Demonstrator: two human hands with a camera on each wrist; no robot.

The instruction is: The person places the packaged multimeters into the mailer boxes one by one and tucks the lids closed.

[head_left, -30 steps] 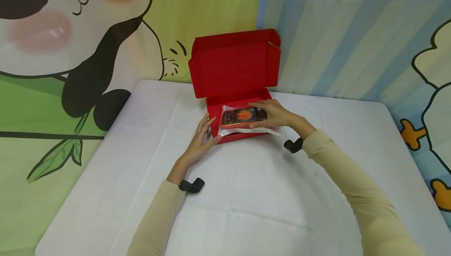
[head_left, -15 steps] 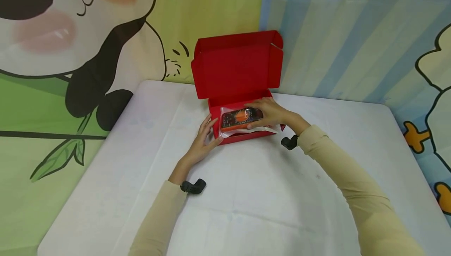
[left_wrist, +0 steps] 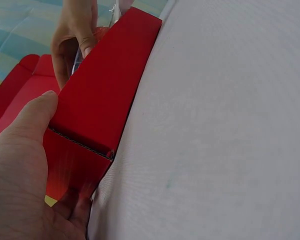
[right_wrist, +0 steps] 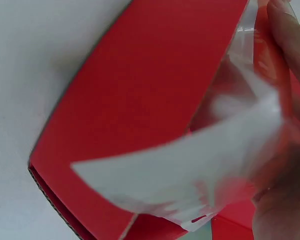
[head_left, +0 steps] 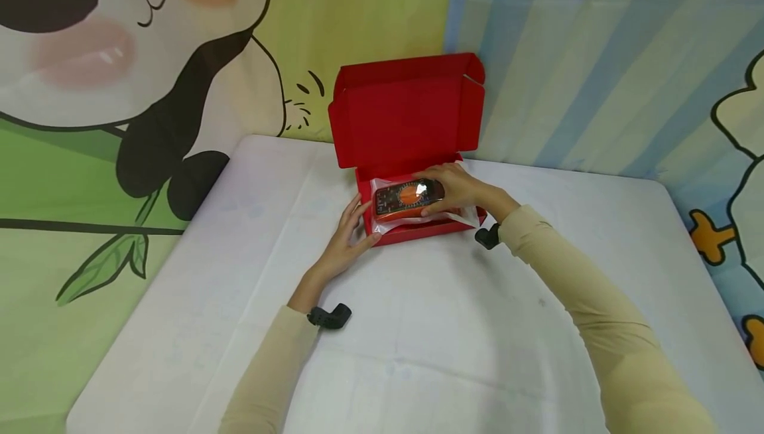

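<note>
A red cardboard box stands on the table with its lid raised. My right hand grips a multimeter with a black face, an orange dial and an orange case. The meter is in a clear plastic bag, whose loose end hangs over the box's front wall in the right wrist view. Meter and bag overlap the inside of the box. My left hand rests at the box's left side, fingers along that wall. Its thumb touches the front left corner.
A white cloth covers the table. Behind its far edge hangs a printed backdrop with cartoon animals, close to the raised lid. Each wrist carries a small black camera.
My right hand has brought the bagged multimeter left and lower into the box. My left hand has stayed at the box's left side. The head view has shifted slightly.
</note>
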